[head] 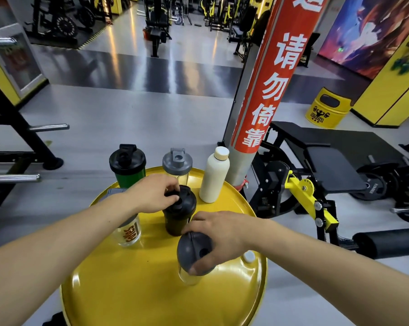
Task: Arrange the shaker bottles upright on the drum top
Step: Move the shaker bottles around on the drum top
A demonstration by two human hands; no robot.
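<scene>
Evidently we are gripping by their lids two light, stiff, likely slick plastic shakers at frame centre on the yellow drum top (118, 285): left hand (151, 194) fingers pinching the black bottle's (178, 220) cap, right hand (218, 234) fingers curled over the clear grey-lidded bottle (189, 252).

Both forearms are reaching fwd, bare, converging toward the middle. Left hand (151, 194) is sitting palm-down, wrist slightly bent, thumb and fingers pinching a lid (183, 198) from above. Right hand (218, 234) is lying lower and nearer, palm-down, fingers curling over a second lid (194, 251), thumb pressing its near edge. Both wrists are angling inward.
</scene>
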